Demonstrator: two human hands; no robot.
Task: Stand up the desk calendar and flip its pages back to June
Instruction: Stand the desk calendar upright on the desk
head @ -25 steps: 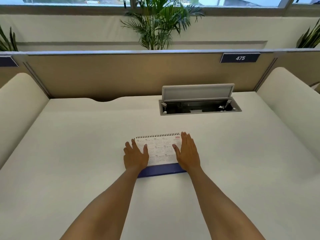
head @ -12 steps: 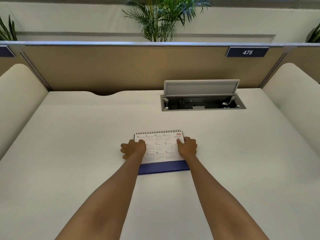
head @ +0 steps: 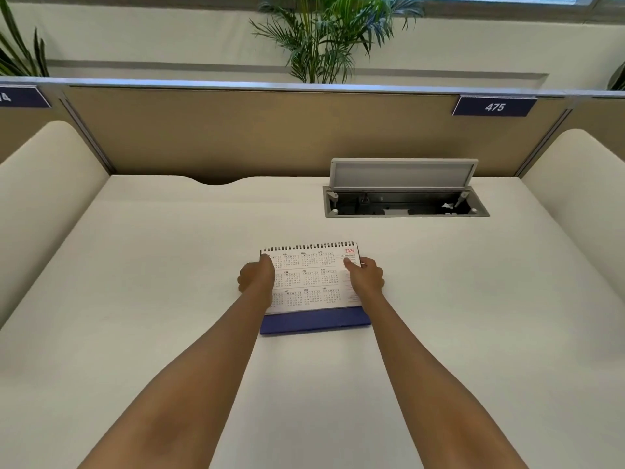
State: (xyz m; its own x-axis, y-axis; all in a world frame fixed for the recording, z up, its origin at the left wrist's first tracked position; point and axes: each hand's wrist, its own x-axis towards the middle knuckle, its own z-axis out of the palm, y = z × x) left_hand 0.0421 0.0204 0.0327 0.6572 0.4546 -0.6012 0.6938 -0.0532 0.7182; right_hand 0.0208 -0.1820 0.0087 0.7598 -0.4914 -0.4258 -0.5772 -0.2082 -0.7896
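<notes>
The desk calendar (head: 313, 280) rests on the white desk (head: 169, 299) in front of me, with a black spiral along its far edge and a blue base strip at its near edge. Its top sheet shows a full-year 2026 overview. The spiral end looks slightly raised off the desk. My left hand (head: 256, 277) grips the calendar's left edge, thumb on the page. On the opposite edge my right hand (head: 367, 277) holds the calendar near the upper corner, thumb on the page.
An open cable hatch (head: 406, 198) with a raised grey lid sits in the desk at the back right. A tan partition (head: 236, 130) with a "475" label (head: 494, 107) closes the far side. Curved white side panels flank the desk.
My hands went from lying flat and open on the calendar to curling around its left and right edges. The spiral end has lifted slightly toward me.
</notes>
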